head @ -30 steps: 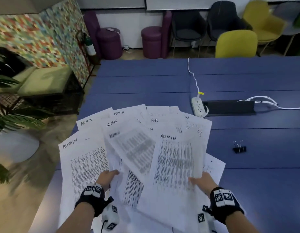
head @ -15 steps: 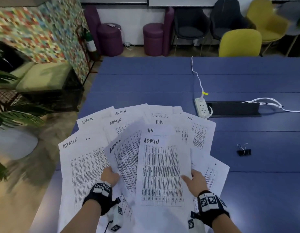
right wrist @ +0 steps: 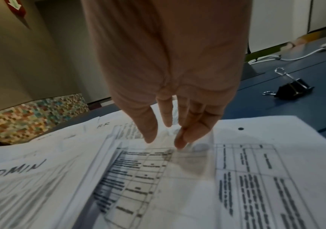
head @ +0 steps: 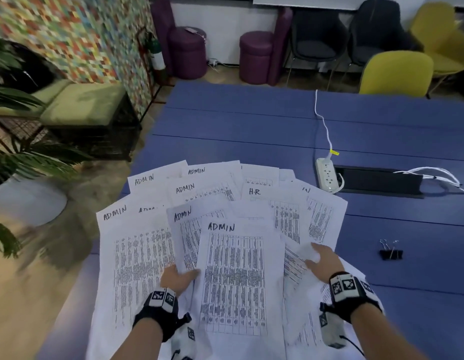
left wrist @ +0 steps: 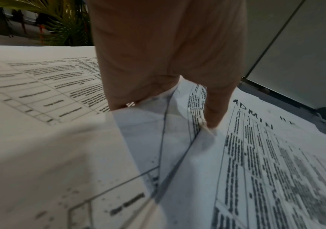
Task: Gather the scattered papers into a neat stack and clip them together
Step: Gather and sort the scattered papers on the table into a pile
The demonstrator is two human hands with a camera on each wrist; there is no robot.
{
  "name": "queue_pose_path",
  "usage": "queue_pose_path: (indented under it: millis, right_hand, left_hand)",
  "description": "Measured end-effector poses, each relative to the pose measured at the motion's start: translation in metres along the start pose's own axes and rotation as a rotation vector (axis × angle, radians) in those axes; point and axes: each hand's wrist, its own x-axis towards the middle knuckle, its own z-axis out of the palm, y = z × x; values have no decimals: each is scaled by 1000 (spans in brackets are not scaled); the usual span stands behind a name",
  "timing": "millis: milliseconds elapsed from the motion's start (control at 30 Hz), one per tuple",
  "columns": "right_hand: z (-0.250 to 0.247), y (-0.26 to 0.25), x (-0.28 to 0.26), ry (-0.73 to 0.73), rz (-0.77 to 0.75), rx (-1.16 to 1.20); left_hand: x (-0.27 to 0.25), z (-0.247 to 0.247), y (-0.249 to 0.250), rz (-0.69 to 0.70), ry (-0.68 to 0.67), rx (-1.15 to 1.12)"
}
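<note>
Left hand [head: 177, 278] pinches thin printed papers [head: 233, 276]; right hand [head: 322, 261] flat.

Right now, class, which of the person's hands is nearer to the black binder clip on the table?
The right hand. It rests on the papers, with the binder clip on bare table to its right. The left hand is at the sheets' far side.

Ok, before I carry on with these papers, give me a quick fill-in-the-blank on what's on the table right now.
1. The sheet on top of the pile between the hands is hand-labelled ____.
2. Only one sheet in the spread shows the label ____.
3. The black binder clip lies on the blue table to the ____ of the papers, from the person's side.
4. The left hand holds the edge of a sheet; the right hand has ____ fingers.

Missing words: ADMIN; H.R; right; straight
</note>
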Motion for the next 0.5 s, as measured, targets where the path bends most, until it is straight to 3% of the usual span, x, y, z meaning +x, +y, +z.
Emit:
queue_pose_path:
  millis: [133,267,433,500]
  right_hand:
    - [5,1,5,-6,-8,25]
    - [14,0,4,138,44,-16]
    - [-4,22,-7,301,170,199]
    - [-1,31,-18,201,129,157]
  left_hand:
    - [11,5,-17,-36,-38,123]
    - [-14,-7,2,-54,-22,98]
    - [-12,-20,1,-83,54,-16]
    - [-13,-22,0,-95,58,-68]
